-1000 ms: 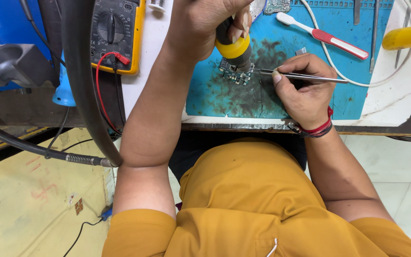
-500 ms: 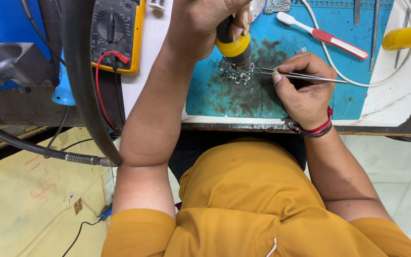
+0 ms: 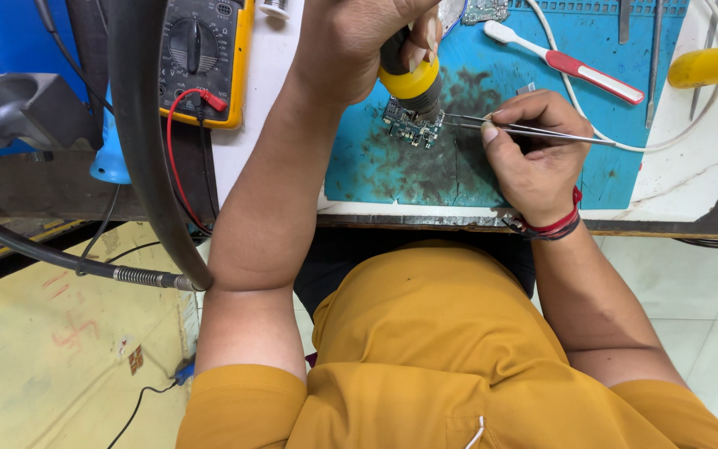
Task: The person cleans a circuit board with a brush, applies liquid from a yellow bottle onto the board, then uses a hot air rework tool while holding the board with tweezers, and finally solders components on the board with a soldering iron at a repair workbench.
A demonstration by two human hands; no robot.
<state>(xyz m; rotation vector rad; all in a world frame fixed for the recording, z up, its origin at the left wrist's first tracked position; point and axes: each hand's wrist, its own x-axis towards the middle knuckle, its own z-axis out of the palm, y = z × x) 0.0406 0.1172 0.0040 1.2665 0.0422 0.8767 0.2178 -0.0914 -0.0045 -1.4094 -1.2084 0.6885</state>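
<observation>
— Fingers first: what are they doing?

— Those of the left hand are curled tight around the handle of a hot-air tool, black with a yellow collar, its nozzle pointing down. Those of the right hand pinch a pair of thin metal tweezers between thumb and forefinger, the rest folded in.

— Where is the small circuit board?

— That circuit board lies flat on the blue work mat, directly beneath the nozzle. The tweezer tips reach in from the right and meet its right edge; whether they grip a part there is too small to tell.

— What surrounds it?

— Dark stains cover the mat around the board. A brush with a red and white handle lies on the mat's upper part, well apart from the board. A yellow multimeter sits off to the left with a red lead plugged in, and a thick black hose curves down past it. A red thread band circles the right wrist.
</observation>
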